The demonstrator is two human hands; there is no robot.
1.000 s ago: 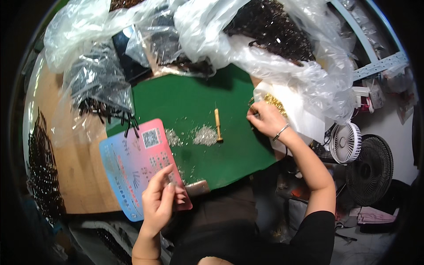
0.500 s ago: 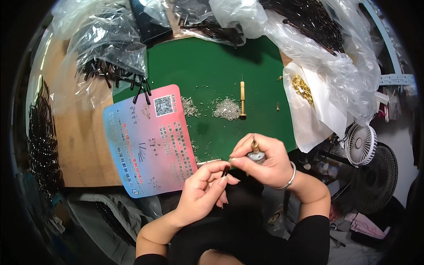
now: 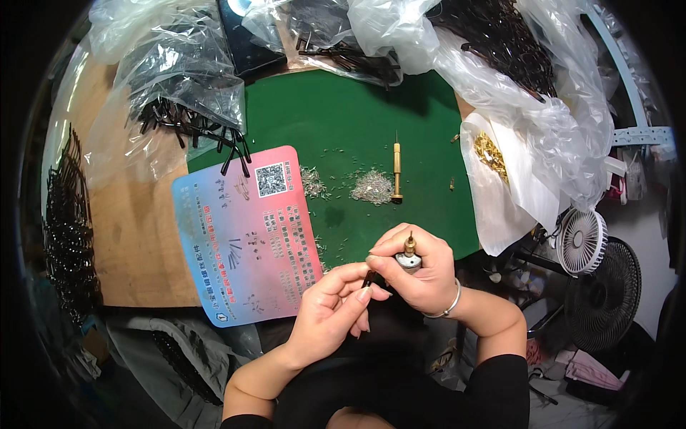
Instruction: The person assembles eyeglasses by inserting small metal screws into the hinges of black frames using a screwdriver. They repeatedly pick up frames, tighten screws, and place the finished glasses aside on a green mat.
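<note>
My left hand (image 3: 330, 306) pinches a short dark piece (image 3: 369, 278) between thumb and index finger; most of it is hidden by the fingers. Against it, my right hand (image 3: 421, 270) brings its thumb and index fingertips close to the dark piece's upper end. Curled in that same right hand is a small rotary tool (image 3: 408, 259) with a grey round body and a brass tip pointing up and away. Whether the right fingertips also hold something tiny cannot be made out. Beyond the hands, a brass pin-tipped screwdriver (image 3: 397, 171) lies beside a pile of tiny silver screws (image 3: 372, 187).
A pink and blue printed mat (image 3: 250, 236) covers the left of the green work mat (image 3: 343, 107). Plastic bags (image 3: 179, 64) of black arms stand behind. Golden small parts (image 3: 491, 156) rest on white paper at right. Two fans (image 3: 582, 241) stand right of the table.
The whole view has shifted slightly. My right hand has closed in on the left, and the rotary tool sits a little lower, its tip more upright. Both grips stay the same.
</note>
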